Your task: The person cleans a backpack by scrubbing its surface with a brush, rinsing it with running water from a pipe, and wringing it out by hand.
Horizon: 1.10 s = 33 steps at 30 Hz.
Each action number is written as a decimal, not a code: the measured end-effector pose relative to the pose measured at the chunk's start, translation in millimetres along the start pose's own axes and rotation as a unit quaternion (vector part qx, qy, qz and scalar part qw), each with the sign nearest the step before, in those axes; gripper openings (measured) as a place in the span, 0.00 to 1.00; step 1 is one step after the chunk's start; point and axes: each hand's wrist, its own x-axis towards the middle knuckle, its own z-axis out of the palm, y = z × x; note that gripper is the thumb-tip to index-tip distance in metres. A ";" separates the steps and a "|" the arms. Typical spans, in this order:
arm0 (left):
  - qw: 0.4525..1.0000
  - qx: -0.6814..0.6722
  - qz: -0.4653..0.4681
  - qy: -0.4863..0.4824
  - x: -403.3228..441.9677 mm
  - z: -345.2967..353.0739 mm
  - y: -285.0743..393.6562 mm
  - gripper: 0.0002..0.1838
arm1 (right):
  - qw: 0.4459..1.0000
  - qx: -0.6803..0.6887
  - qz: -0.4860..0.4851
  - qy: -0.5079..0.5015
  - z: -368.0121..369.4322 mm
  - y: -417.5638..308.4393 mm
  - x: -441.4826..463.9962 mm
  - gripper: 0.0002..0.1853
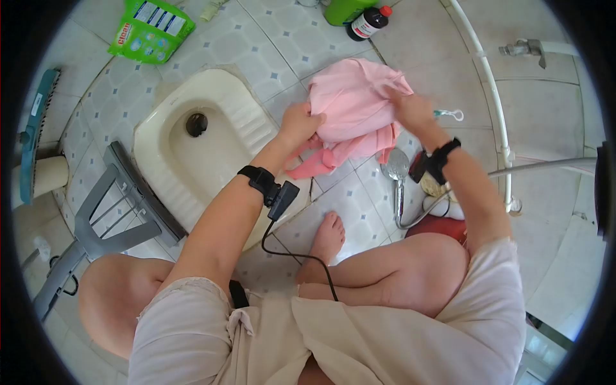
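Observation:
A bunched pink cloth (pixel 353 99) is stretched between my two hands, its loose folds hanging toward the tiled floor. My left hand (pixel 300 122) is closed on its left edge, with thumb and fingers pinching the fabric. At the cloth's right edge, my right hand (pixel 414 109) grips it, slightly blurred. The cloth bulges in the middle, and I cannot tell whether anything lies beneath it. A squat toilet (pixel 205 147) is set in the floor to the left of the cloth. Just below my right hand, a shower head (pixel 396 165) lies on the tiles.
A grey floor squeegee (pixel 144 202) and a blue-green brush (pixel 38 135) are on the left. A green bag (pixel 151 31) and a dark bottle with a red cap (pixel 369 24) stand at the back. A white pipe (pixel 491 77) and metal tap (pixel 526 50) are on the right.

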 end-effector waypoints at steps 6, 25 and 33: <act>0.992 0.124 0.008 0.030 4.7 -4.8 -15.5 0.12 | 0.976 0.049 -0.164 0.138 42.2 -53.2 -10.9 0.23; 0.990 0.132 -0.018 -0.038 -8.4 -12.5 -9.4 0.12 | 0.978 0.033 -0.185 0.088 -0.9 -115.6 -8.7 0.30; 0.991 0.119 -0.010 -0.058 -6.5 -20.1 -13.8 0.16 | 0.985 0.131 0.070 0.086 -13.9 0.3 10.5 0.27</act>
